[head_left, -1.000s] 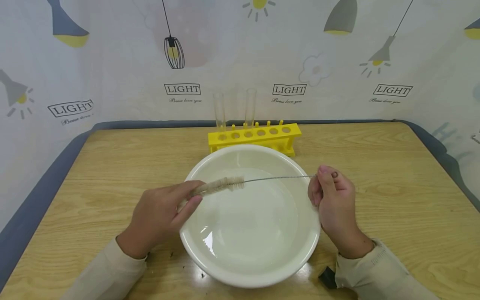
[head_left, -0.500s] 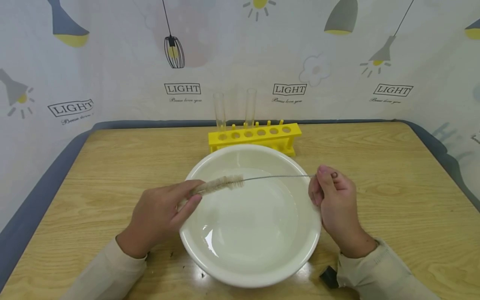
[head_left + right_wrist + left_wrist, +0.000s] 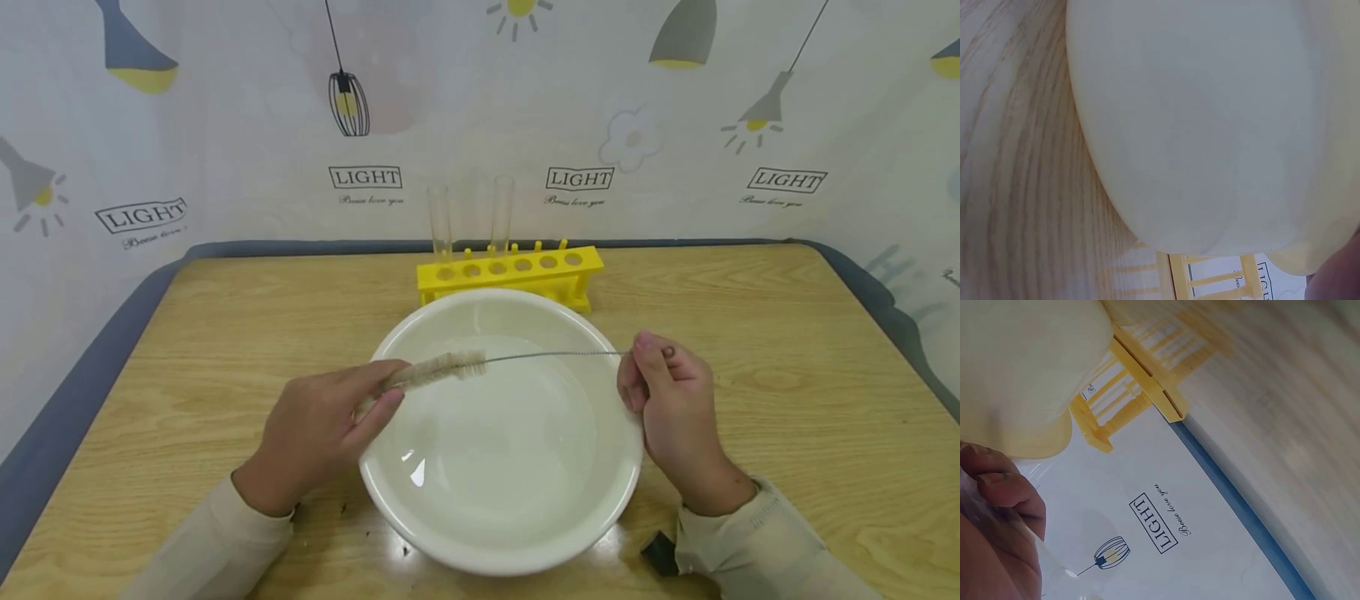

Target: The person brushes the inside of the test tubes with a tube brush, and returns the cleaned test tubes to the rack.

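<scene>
Basically reaching in with both arms from the low corners. Pinching with left hand, back side up, plus gripping with right hand, thumb up over curled fingers.

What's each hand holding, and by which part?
The right hand pinches the brush by its wire handle, near the looped end. The left hand holds what looks like a clear tube around the bristles; where along it is unclear.
</scene>
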{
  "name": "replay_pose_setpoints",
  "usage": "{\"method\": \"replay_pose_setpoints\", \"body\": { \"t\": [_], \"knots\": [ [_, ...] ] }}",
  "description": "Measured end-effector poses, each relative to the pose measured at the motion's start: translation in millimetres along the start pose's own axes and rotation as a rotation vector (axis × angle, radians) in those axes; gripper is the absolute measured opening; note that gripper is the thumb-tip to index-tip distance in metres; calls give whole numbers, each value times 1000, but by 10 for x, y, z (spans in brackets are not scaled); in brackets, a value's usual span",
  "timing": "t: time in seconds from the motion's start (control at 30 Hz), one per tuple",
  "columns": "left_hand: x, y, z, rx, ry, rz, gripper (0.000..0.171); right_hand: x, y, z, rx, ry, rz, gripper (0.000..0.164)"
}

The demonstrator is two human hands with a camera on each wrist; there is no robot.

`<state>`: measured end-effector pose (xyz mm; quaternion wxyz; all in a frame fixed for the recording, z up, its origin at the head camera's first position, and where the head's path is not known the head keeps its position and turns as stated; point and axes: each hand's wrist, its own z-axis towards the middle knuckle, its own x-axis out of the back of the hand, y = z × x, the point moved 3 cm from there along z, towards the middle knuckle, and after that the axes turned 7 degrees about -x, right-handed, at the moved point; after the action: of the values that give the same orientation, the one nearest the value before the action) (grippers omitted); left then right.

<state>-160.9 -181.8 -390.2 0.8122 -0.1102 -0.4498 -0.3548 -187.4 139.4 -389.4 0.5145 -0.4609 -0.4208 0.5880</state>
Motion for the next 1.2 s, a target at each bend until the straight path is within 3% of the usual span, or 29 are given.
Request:
{"method": "replay_pose_setpoints", "body": {
  "t": [1.2],
  "knots": [
    [-3, 8, 10, -2, -3, -2, 28, 1, 37, 4, 17, 20, -31, 38]
  ]
}}
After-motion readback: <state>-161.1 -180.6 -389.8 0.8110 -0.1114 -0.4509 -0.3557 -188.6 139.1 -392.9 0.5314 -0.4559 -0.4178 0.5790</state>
